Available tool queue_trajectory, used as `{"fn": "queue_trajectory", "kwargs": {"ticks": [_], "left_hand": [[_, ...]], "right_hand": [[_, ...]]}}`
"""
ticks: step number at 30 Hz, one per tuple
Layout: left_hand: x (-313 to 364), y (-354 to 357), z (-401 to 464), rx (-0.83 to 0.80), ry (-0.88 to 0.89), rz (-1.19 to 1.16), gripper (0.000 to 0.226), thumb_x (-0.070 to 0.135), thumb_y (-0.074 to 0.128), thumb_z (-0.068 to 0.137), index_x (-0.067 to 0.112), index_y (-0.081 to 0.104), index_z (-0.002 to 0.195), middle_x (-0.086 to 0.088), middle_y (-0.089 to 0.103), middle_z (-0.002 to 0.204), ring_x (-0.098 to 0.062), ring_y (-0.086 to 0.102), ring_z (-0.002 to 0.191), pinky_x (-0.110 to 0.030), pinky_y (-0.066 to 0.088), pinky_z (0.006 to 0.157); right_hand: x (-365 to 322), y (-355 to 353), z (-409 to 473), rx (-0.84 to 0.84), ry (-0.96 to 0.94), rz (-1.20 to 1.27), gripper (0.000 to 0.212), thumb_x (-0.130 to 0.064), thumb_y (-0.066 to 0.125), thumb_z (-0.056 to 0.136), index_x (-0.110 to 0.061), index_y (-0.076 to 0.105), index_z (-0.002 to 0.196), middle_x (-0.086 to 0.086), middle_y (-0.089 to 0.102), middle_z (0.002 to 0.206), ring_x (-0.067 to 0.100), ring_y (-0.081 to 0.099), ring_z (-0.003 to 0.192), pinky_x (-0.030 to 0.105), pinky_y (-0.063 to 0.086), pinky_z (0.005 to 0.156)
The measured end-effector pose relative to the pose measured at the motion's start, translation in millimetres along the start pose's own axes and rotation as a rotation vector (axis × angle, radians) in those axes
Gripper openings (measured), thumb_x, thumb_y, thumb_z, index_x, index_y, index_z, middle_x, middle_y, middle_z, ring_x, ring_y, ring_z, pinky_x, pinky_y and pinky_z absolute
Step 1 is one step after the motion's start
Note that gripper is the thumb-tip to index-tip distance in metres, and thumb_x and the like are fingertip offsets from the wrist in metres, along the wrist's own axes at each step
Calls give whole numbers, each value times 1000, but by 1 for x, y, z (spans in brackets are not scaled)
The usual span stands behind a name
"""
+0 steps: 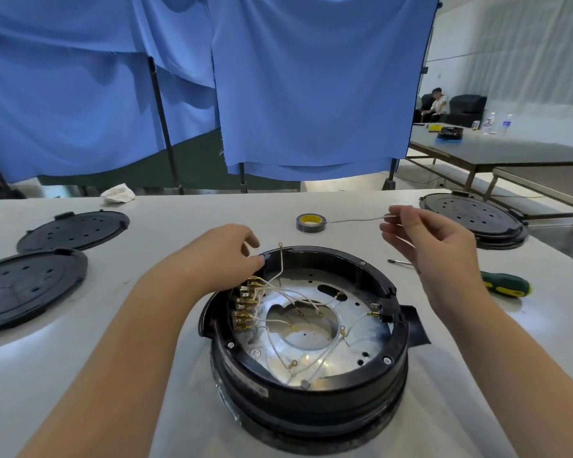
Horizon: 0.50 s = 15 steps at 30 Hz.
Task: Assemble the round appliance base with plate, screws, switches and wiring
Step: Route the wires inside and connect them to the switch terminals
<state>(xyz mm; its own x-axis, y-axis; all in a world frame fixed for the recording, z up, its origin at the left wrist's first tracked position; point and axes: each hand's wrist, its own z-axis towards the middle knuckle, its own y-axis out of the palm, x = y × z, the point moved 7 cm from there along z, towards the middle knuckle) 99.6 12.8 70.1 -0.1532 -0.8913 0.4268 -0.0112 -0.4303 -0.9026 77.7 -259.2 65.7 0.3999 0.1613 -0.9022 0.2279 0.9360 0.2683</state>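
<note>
Right hand [424, 239] pinching white wire [354, 220], left hand [225, 259] fingers curled on base [308, 328] rim, label unreadable

Two bare forearms come into view from the bottom edge, one from the lower left corner, the other from the lower right. No sleeve shows on either; both are uncovered from near the elbow down to the wrist. The left hand [224, 259] and the right hand [434, 246] are ungloved, with no ring, watch or band to be seen. The right thumbnail is short and unpainted. Nothing more of the person shows, neither torso nor clothing.
</note>
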Motion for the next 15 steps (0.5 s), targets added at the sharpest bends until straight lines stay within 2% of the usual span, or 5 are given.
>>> {"fn": "queue_trajectory", "kwargs": {"ticks": [4, 6, 8, 11, 15], "left_hand": [[26, -8, -7, 48, 116, -271, 9, 46, 64, 88, 37, 68, 89, 20, 66, 86, 6, 62, 82, -14, 43, 67], [34, -6, -9, 32, 129, -389, 15, 49, 67, 85, 36, 72, 80, 20, 70, 79, 11, 63, 78, -13, 43, 68], [37, -5, -9, 22, 123, -518, 17, 46, 69, 84, 30, 76, 82, 15, 74, 79, 3, 67, 81, -18, 50, 75], [41, -10, -13, -8, 143, -699, 13, 34, 73, 83, 22, 77, 85, 8, 76, 78, -2, 71, 76, -15, 55, 69], [39, -21, -16, 15, 178, -800, 11, 30, 73, 82, 23, 78, 89, 5, 77, 85, -8, 73, 82, -21, 56, 76]], "right_hand": [[6, 20, -6, -117, 175, 271, 22, -20, 55, 89, -6, 71, 84, 6, 73, 78, 16, 71, 76, 19, 55, 67], [9, 31, -10, -175, 229, 329, 23, -23, 57, 81, -8, 74, 76, 7, 72, 77, 15, 71, 73, 18, 56, 63], [12, 37, -14, -221, 257, 337, 24, -25, 57, 78, -9, 75, 75, 7, 73, 78, 14, 71, 73, 18, 55, 61], [16, 39, -16, -230, 274, 286, 25, -27, 59, 78, -9, 76, 77, 7, 73, 80, 14, 71, 71, 18, 55, 59], [23, 38, -15, -236, 259, 160, 27, -33, 62, 76, -12, 78, 74, 7, 73, 78, 14, 69, 66, 19, 55, 60]]}}
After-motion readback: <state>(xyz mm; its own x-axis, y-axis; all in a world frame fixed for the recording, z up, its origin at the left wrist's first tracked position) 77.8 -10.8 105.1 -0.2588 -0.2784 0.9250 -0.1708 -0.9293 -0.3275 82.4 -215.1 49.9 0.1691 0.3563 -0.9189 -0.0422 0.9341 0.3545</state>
